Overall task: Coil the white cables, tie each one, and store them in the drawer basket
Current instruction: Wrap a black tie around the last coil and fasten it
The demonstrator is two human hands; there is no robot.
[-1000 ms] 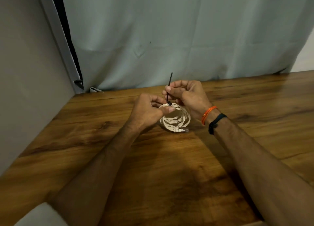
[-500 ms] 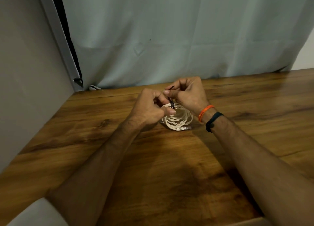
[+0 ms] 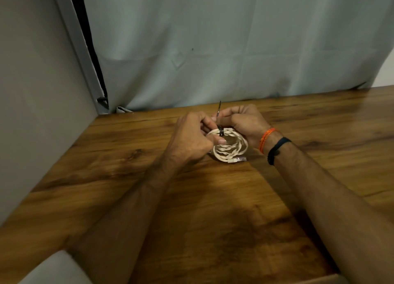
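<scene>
A coiled white cable [image 3: 231, 149] lies on the wooden table [image 3: 213, 209], its plug end [image 3: 236, 159] pointing right at the front of the coil. A black tie [image 3: 219, 121] wraps the coil's far side and its tail sticks up between my hands. My left hand [image 3: 191, 138] grips the coil on its left side, thumb resting over the strands. My right hand [image 3: 245, 121] pinches the tie's tail just above the coil. No drawer basket is in view.
A pale curtain [image 3: 234, 49] hangs along the table's far edge. A grey wall panel [image 3: 38, 91] borders the table on the left. The table's near edge [image 3: 332, 278] shows at the bottom right.
The tie's tail, tucked down between my fingers half a second ago, now stands up again above my right hand. Both hands stay on the coil.
</scene>
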